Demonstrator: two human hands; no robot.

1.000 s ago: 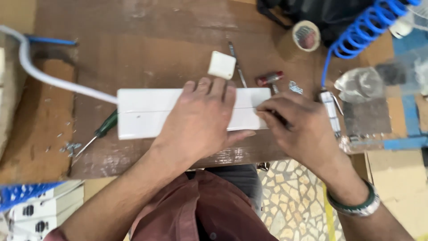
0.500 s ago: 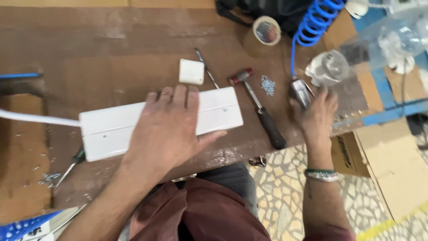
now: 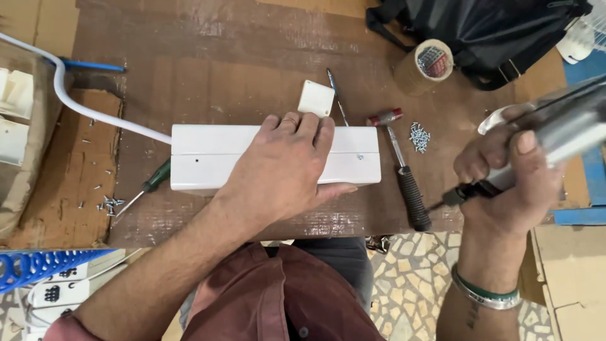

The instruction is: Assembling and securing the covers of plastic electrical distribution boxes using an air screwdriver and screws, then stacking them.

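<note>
My left hand [image 3: 284, 170] lies flat on a long white box [image 3: 208, 158] on the brown table, pressing it down. A white cable [image 3: 82, 107] runs out of the box's left end. My right hand [image 3: 505, 177] is raised to the right of the table edge, shut on a silver powered screwdriver [image 3: 562, 126] whose dark tip points down-left toward the hammer's handle. A small screw sits in the box's top near its right end.
A hammer [image 3: 404, 170] with a black grip lies right of the box, beside a pile of screws [image 3: 419, 136]. Behind are a small white square cap [image 3: 315, 98], a thin screwdriver [image 3: 336, 95], a tape roll [image 3: 429, 63] and a black bag [image 3: 492, 31]. A green-handled screwdriver [image 3: 148, 189] lies left.
My right hand left the box's right end, reached to the right side and now lifts the powered screwdriver. My left hand stays pressed on the box.
</note>
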